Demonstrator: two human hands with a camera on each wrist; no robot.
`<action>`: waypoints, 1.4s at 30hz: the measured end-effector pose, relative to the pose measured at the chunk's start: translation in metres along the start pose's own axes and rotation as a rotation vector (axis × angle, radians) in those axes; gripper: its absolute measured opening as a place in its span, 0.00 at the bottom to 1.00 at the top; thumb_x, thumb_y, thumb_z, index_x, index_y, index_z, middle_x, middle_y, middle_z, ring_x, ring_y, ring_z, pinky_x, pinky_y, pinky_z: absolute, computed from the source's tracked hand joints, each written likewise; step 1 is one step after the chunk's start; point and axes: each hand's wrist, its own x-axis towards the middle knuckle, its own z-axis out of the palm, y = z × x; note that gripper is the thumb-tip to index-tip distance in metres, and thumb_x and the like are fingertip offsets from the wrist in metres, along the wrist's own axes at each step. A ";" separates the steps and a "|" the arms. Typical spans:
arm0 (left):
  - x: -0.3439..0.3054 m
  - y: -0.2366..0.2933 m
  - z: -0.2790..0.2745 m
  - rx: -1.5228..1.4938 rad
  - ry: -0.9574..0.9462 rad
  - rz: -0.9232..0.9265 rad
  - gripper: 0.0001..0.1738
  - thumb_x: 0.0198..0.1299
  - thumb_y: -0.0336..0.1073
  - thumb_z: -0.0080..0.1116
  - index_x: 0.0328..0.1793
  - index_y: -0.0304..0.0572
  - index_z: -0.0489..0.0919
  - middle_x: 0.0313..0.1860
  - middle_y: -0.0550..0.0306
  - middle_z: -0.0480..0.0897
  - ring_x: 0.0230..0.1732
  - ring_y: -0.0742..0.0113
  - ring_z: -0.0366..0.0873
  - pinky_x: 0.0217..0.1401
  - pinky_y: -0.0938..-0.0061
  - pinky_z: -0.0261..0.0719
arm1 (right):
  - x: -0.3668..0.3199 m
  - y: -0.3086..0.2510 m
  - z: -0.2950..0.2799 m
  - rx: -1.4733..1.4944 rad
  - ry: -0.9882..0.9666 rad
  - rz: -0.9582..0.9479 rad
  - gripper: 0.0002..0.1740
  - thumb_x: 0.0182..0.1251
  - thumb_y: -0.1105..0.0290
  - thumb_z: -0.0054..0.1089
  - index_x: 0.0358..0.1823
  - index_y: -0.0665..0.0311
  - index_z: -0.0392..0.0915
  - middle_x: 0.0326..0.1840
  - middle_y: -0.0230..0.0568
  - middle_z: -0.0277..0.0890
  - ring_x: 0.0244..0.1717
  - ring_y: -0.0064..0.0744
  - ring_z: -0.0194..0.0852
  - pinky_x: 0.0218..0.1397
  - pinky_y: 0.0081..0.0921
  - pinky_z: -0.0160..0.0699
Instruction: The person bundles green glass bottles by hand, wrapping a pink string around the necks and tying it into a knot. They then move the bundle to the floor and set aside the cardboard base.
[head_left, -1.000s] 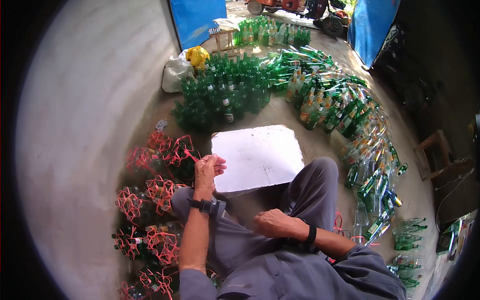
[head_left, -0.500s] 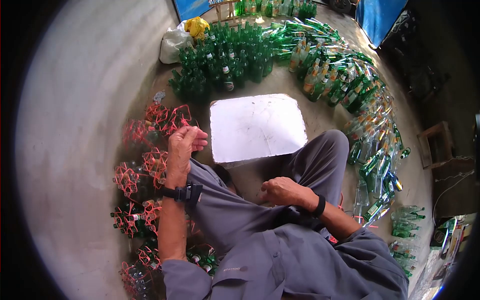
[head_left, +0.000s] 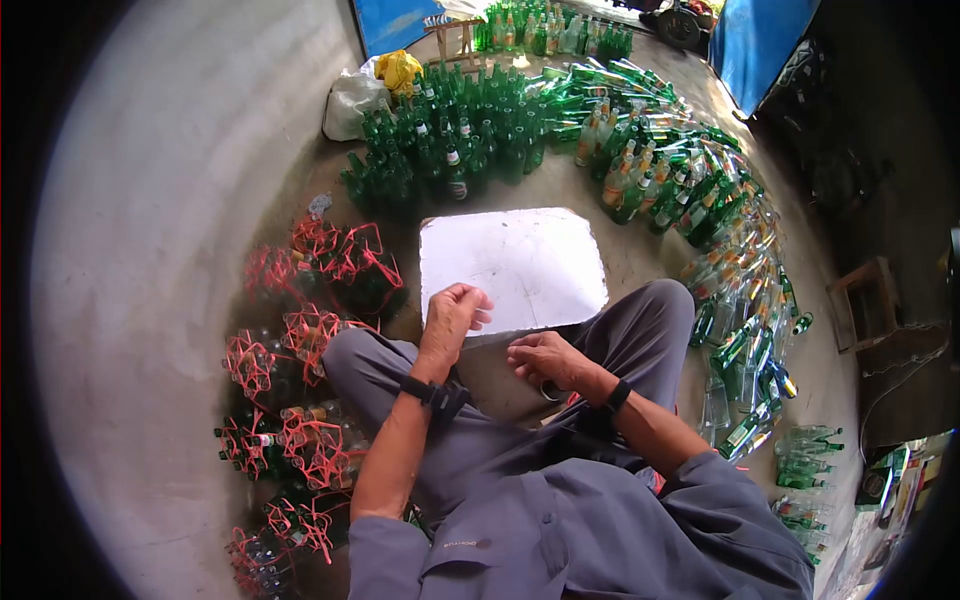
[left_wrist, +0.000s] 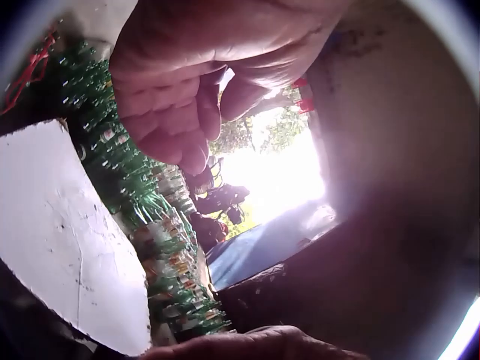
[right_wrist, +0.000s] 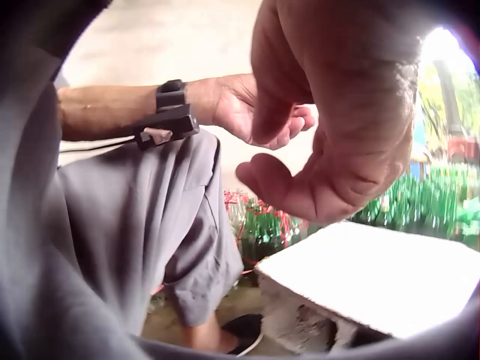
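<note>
My left hand (head_left: 455, 318) hovers over the near left part of a white board (head_left: 520, 260). Its fingers are loosely bent, and the left wrist view shows nothing between the fingers (left_wrist: 169, 120) and thumb. My right hand (head_left: 550, 358) hangs just in front of the board's near edge, to the right of the left one. In the right wrist view its fingers (right_wrist: 277, 180) curve loosely with a gap to the thumb, and they hold nothing. That view also shows the board as the top of a low, rough block (right_wrist: 296, 319) between my knees.
Upright green bottles (head_left: 455, 140) stand behind the board. A long heap of lying bottles (head_left: 740, 290) curves round the right. At left are bundles of bottles tied with red strap (head_left: 318, 335). A whitish sack (head_left: 355, 105) and a wooden frame (head_left: 865, 305) stand near the walls.
My left hand first drew back left off the board's edge, then came right over the board. The right hand rose from my lap toward the board, its fingers loosening.
</note>
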 end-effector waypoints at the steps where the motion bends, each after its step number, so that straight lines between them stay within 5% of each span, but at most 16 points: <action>1: -0.003 -0.003 0.004 0.066 -0.024 0.002 0.14 0.72 0.40 0.55 0.43 0.37 0.83 0.37 0.54 0.88 0.33 0.71 0.85 0.37 0.78 0.81 | 0.007 0.006 -0.003 -0.002 -0.001 -0.004 0.22 0.73 0.55 0.64 0.53 0.70 0.81 0.42 0.35 0.83 0.36 0.24 0.82 0.40 0.25 0.81; 5: -0.007 -0.007 0.007 0.187 -0.094 -0.064 0.14 0.72 0.39 0.55 0.42 0.35 0.84 0.37 0.55 0.88 0.32 0.73 0.85 0.36 0.78 0.80 | 0.051 0.037 -0.023 0.344 0.062 0.139 0.17 0.71 0.63 0.67 0.55 0.63 0.78 0.48 0.33 0.78 0.40 0.27 0.81 0.42 0.23 0.84; 7: -0.008 -0.010 0.008 0.154 -0.054 -0.065 0.14 0.67 0.38 0.56 0.40 0.33 0.84 0.31 0.56 0.87 0.29 0.72 0.84 0.34 0.78 0.80 | 0.069 0.046 -0.027 0.485 0.419 0.230 0.21 0.67 0.66 0.68 0.58 0.62 0.75 0.51 0.37 0.75 0.44 0.31 0.79 0.45 0.28 0.84; 12: 0.004 -0.041 -0.002 0.189 0.009 -0.143 0.14 0.69 0.38 0.56 0.41 0.34 0.84 0.32 0.55 0.88 0.30 0.72 0.85 0.33 0.78 0.80 | 0.112 0.070 -0.063 0.632 0.813 0.299 0.37 0.57 0.58 0.73 0.65 0.65 0.69 0.60 0.46 0.67 0.59 0.42 0.68 0.63 0.46 0.75; 15: 0.008 -0.058 -0.004 0.176 -0.005 -0.186 0.13 0.70 0.38 0.56 0.42 0.35 0.84 0.34 0.55 0.88 0.29 0.73 0.85 0.33 0.79 0.81 | 0.139 0.086 -0.081 0.674 1.041 0.280 0.41 0.51 0.51 0.74 0.63 0.66 0.71 0.54 0.45 0.73 0.52 0.42 0.73 0.49 0.39 0.78; 16: 0.008 -0.061 -0.004 0.154 0.003 -0.211 0.13 0.71 0.39 0.56 0.42 0.36 0.84 0.35 0.55 0.88 0.29 0.73 0.85 0.33 0.79 0.81 | 0.144 0.087 -0.083 0.749 1.069 0.277 0.45 0.49 0.50 0.76 0.66 0.64 0.68 0.59 0.46 0.72 0.58 0.44 0.71 0.51 0.44 0.77; 20: 0.008 -0.069 -0.002 0.155 -0.016 -0.241 0.13 0.72 0.40 0.57 0.43 0.36 0.84 0.35 0.55 0.88 0.29 0.74 0.84 0.33 0.80 0.80 | 0.154 0.093 -0.099 1.006 1.030 0.310 0.42 0.54 0.53 0.76 0.68 0.58 0.66 0.63 0.46 0.69 0.63 0.47 0.66 0.68 0.55 0.67; 23: 0.010 -0.072 0.000 0.151 -0.015 -0.265 0.13 0.72 0.39 0.57 0.44 0.36 0.84 0.35 0.56 0.88 0.30 0.74 0.84 0.33 0.80 0.80 | 0.160 0.112 -0.107 1.086 0.967 0.272 0.37 0.56 0.51 0.78 0.64 0.55 0.71 0.59 0.42 0.76 0.62 0.45 0.72 0.62 0.54 0.73; 25: 0.010 -0.076 -0.001 0.159 0.011 -0.263 0.13 0.72 0.39 0.57 0.43 0.36 0.84 0.36 0.56 0.88 0.30 0.74 0.84 0.33 0.80 0.79 | 0.172 0.131 -0.108 1.211 0.887 -0.038 0.28 0.59 0.52 0.79 0.55 0.53 0.77 0.50 0.35 0.82 0.51 0.39 0.81 0.49 0.46 0.80; 26: 0.011 -0.078 0.000 0.173 -0.001 -0.261 0.13 0.72 0.39 0.57 0.43 0.36 0.84 0.35 0.57 0.88 0.30 0.75 0.84 0.33 0.80 0.79 | 0.159 0.116 -0.106 1.146 0.910 0.069 0.21 0.61 0.54 0.79 0.48 0.53 0.80 0.41 0.30 0.84 0.42 0.33 0.83 0.40 0.40 0.81; 27: 0.011 -0.081 0.001 0.185 -0.015 -0.260 0.13 0.72 0.39 0.57 0.44 0.36 0.84 0.35 0.57 0.88 0.30 0.75 0.84 0.33 0.80 0.79 | 0.166 0.123 -0.108 1.128 0.843 -0.061 0.20 0.61 0.55 0.78 0.48 0.53 0.79 0.42 0.30 0.83 0.41 0.33 0.82 0.40 0.38 0.81; 34: 0.012 -0.077 0.004 0.326 0.020 -0.197 0.13 0.70 0.39 0.57 0.44 0.37 0.85 0.35 0.59 0.88 0.32 0.75 0.85 0.34 0.79 0.81 | 0.131 0.064 -0.099 0.840 0.640 -0.078 0.15 0.65 0.59 0.73 0.47 0.57 0.80 0.42 0.30 0.81 0.39 0.33 0.79 0.43 0.38 0.80; 39: 0.006 -0.073 0.001 0.325 0.041 -0.170 0.15 0.68 0.39 0.57 0.44 0.32 0.85 0.34 0.52 0.89 0.32 0.69 0.88 0.38 0.74 0.85 | 0.151 0.051 -0.095 0.661 0.680 -0.325 0.19 0.67 0.59 0.72 0.49 0.65 0.82 0.47 0.36 0.79 0.42 0.31 0.78 0.40 0.35 0.83; 42: 0.007 -0.075 -0.004 0.282 0.038 -0.165 0.13 0.71 0.39 0.56 0.44 0.36 0.85 0.35 0.58 0.88 0.32 0.75 0.85 0.34 0.80 0.81 | 0.160 0.040 -0.085 0.603 0.756 -0.356 0.18 0.67 0.59 0.72 0.48 0.65 0.82 0.43 0.35 0.80 0.39 0.30 0.79 0.37 0.34 0.84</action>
